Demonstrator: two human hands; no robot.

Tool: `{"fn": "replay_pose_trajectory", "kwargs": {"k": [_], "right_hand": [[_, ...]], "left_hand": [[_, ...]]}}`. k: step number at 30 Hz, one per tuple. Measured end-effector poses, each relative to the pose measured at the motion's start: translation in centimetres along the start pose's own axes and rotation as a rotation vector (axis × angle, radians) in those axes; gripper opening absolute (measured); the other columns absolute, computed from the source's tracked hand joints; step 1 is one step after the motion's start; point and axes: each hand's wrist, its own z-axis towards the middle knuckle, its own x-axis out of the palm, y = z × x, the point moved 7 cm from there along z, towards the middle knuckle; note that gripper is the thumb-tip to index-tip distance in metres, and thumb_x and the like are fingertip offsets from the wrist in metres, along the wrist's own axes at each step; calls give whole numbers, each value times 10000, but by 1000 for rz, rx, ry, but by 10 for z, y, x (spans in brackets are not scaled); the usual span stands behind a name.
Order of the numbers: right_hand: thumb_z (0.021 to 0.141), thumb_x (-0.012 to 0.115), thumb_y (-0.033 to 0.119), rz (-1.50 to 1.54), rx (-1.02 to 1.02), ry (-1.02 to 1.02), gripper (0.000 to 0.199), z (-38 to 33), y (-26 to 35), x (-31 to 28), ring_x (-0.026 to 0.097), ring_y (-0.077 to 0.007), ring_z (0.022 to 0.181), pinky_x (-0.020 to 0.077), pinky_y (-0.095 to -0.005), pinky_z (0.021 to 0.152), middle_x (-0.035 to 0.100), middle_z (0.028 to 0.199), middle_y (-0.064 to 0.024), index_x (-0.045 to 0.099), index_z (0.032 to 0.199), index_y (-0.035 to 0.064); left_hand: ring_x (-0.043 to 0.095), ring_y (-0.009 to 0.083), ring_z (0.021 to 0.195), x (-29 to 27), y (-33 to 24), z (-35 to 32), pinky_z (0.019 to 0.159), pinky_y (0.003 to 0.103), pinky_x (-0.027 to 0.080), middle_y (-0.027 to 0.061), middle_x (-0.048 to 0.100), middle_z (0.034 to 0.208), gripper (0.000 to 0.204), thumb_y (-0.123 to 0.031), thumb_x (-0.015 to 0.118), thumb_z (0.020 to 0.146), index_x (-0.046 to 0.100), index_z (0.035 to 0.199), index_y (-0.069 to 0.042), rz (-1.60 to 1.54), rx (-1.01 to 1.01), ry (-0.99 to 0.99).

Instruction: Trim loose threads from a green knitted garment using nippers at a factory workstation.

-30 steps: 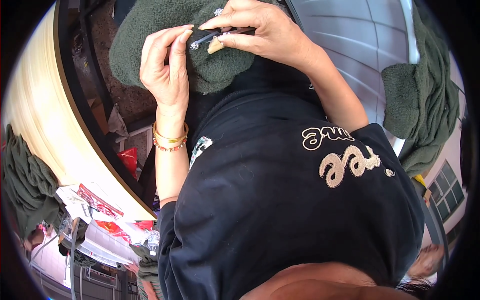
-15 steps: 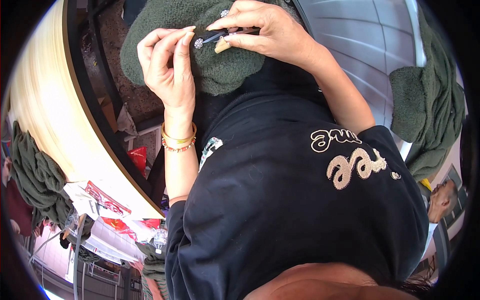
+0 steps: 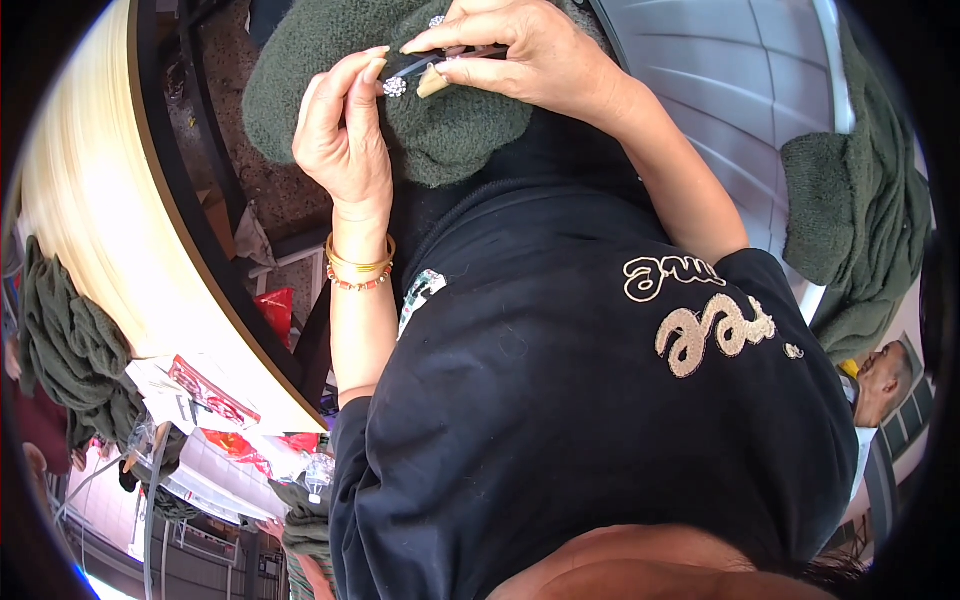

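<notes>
Both hands pinch a dark tool (image 3: 455, 55) lying crosswise, tip leftward.

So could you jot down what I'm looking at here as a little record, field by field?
Left hand: left hand raised, fingertips at a small sparkly stud
Right hand: right hand gripping a thin dark tool that points at the stud
Work piece: dark green fuzzy fabric on the lap
Wrist: gold and beaded bangles
Clothing: black top
Nearby: more green fabric at right, pale curved table edge at left
</notes>
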Motion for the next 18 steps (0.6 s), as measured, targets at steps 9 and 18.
{"fn": "replay_pose_trajectory", "kwargs": {"k": [9,18], "right_hand": [[812,671,85,205,108,65,229,-1,0,2,599,-230,718,468,-310,629,569,799,-101,680,1037,42],[823,663,102,-174,-129,97,209,-3,20,2,605,-236,735,475,-316,652,586,797,-102,687,1026,58]], "left_hand": [[534,79,670,4,-5,2,613,200,440,32,648,808,123,0,649,863,706,972,-6,-22,8,53],[526,59,674,7,-4,-2,612,180,419,8,622,769,116,-32,639,885,704,979,-11,-81,-72,103]]}}
